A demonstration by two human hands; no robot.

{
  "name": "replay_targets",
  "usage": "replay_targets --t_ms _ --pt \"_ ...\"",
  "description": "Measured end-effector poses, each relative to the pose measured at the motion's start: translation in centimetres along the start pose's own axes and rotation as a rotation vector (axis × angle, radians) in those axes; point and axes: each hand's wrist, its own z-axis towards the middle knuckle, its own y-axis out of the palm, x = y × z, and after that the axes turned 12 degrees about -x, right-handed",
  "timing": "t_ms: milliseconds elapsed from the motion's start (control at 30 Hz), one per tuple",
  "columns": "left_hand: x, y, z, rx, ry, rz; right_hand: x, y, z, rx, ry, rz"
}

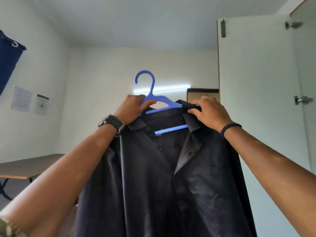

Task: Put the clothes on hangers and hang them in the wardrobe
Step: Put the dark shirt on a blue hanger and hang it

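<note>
A dark navy collared shirt (153, 177) hangs from a blue plastic hanger (150, 93) held up in front of me. My left hand (131, 108) grips the hanger's left shoulder together with the shirt's collar. My right hand (208, 112) pinches the shirt's right shoulder fabric over the hanger's right end. The hook stands upright above both hands. The hanger's lower bar shows through the open collar.
An open white wardrobe door (256, 82) stands at the right, with a glass panel (306, 65) beyond it. A wooden table (25, 166) sits low at the left. A blue curtain (8, 62) hangs at the upper left. Papers (22, 99) are stuck on the wall.
</note>
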Motion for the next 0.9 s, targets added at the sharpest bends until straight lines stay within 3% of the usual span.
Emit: replay_targets --t_ms 167,267,367,567,667,833,900 --pt "1.4 -6.1 4.2 -0.127 -0.004 0.075 -0.8 -0.7 0.8 0.104 0.059 0.102" --pt "0.7 -6.8 3.8 -0.262 -0.037 0.046 -1.0 0.0 0.0 0.146 0.116 0.058" --pt "-0.5 -6.0 2.6 -0.289 -0.046 0.066 -1.4 1.3 -0.7 0.141 0.126 0.088" --pt "-1.9 -4.5 0.8 -0.211 -0.069 0.037 -2.5 0.4 0.1 -0.363 0.208 0.626" --pt "-1.8 -3.3 0.1 -0.205 0.007 -0.011 -3.2 0.5 1.1 -0.456 0.288 0.598" --pt "-2.4 -2.0 -0.8 -0.249 0.018 -0.016 -3.9 1.7 2.0 -0.768 0.325 0.616" --pt "-3.4 -1.9 -1.2 -0.240 -0.008 -0.016 -4.0 2.7 2.0 -0.723 0.311 0.611"
